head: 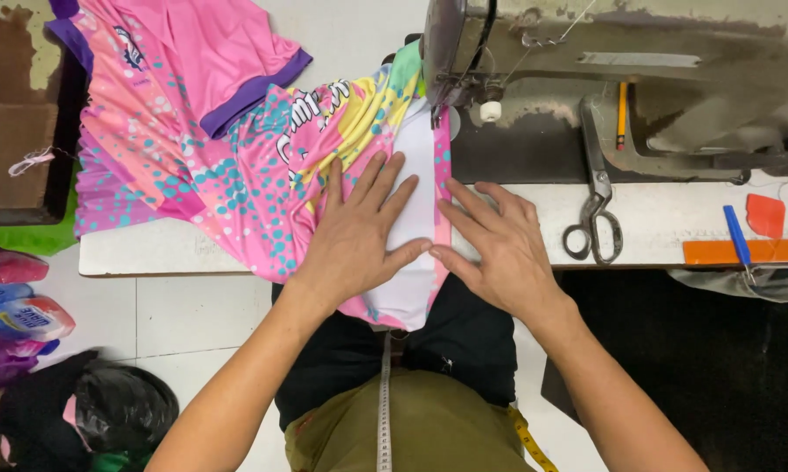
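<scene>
Person seen from above: bare forearms, no sleeves visible. An olive-green top (411, 428) and black trousers (464, 341) are worn. A measuring tape (385, 411), white and yellow, hangs over the top.

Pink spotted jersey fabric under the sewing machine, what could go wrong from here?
1. The right hand's fingers lie close to the needle area and might get caught.
2. The pink spotted jersey fabric hangs off the white table's edge; its weight could drag the seam crooked.
</scene>
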